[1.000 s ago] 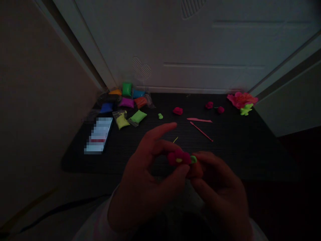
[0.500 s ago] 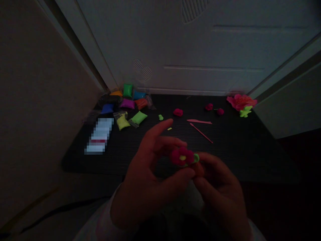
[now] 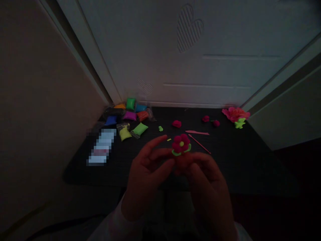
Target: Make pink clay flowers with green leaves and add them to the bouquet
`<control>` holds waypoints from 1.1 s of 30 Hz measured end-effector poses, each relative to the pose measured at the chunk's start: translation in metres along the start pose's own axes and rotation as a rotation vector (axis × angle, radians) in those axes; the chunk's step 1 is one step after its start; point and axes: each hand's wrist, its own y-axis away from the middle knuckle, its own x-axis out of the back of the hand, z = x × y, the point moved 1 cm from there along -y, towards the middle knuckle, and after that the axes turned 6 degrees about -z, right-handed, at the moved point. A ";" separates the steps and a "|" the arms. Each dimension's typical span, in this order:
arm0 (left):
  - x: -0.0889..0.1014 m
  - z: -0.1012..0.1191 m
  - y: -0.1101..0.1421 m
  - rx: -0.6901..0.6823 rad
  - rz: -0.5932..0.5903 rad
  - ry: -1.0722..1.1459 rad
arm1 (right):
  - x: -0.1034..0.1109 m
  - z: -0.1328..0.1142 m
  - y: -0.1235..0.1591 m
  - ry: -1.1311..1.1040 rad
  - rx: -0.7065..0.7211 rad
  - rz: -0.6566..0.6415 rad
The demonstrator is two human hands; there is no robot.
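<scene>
A clay flower (image 3: 181, 143) with dark pink petals, a yellow centre and green leaves stands upright on an orange pot-like base (image 3: 182, 160). Around the right side of that base, the thumb and fingers of my right hand (image 3: 209, 182) are closed. My left hand (image 3: 146, 177) grips it from the left between thumb and fingers, its index finger extended past the petals. Beyond the flower lie a pink modelling knife (image 3: 197, 132) and a thin pink stick tool (image 3: 200, 144). A tiny yellow scrap (image 3: 169, 139) and a light green lump (image 3: 161, 128) rest behind my left fingers.
Several bags of coloured clay (image 3: 129, 116) crowd the dark table's (image 3: 248, 167) back left, near a pixelated bright rectangle (image 3: 102, 147). Pink clay pieces (image 3: 177, 124) sit towards the back. A large pink flower (image 3: 236, 114) and a yellow-green figure (image 3: 240, 123) stand far right.
The flower has turned from tilted to upright, showing its face and both leaves. My hands have shifted slightly left, and the view has tipped upward.
</scene>
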 end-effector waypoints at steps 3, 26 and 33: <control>0.001 0.001 -0.001 -0.051 0.011 0.060 | -0.001 -0.005 -0.004 0.173 0.095 0.050; -0.036 0.073 -0.074 -0.281 -0.103 0.311 | -0.042 -0.071 -0.091 0.133 0.287 -0.005; -0.043 0.074 -0.112 -0.337 -0.051 0.354 | -0.044 -0.070 -0.131 0.155 0.381 0.039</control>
